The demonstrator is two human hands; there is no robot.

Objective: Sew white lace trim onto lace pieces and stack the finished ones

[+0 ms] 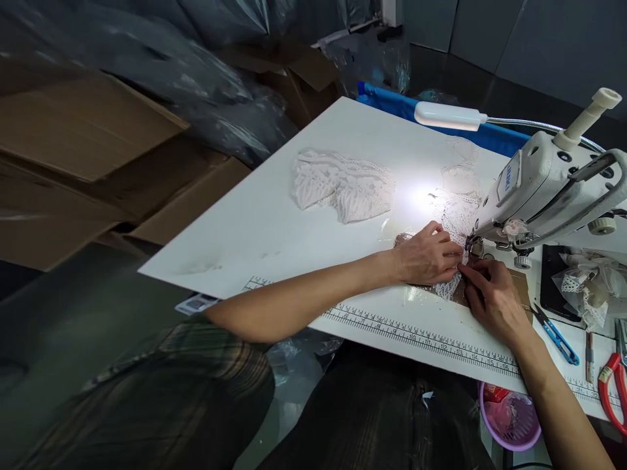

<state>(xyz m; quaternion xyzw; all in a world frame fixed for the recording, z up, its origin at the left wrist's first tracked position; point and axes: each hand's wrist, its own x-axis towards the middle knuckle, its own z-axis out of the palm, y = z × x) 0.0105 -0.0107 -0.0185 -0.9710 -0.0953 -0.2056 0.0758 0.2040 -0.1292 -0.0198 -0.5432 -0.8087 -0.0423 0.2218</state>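
A white sewing machine [543,189] stands at the right of a white table [255,228]. A strip of white lace [453,219] runs under its needle. My left hand [428,254] lies on the lace just left of the needle, fingers curled and pressing the lace down. My right hand [492,297] sits in front of the needle, its fingers pinched on the near part of the lace. A pile of white lace pieces [343,186] lies further left on the table.
A lamp [448,116] on a bendy neck lights the needle area. Blue thread snips [556,336], red scissors [614,388] and a black phone [556,281] lie at the right. A purple basket [512,421] hangs below the table edge. Cardboard boxes [83,150] stand to the left.
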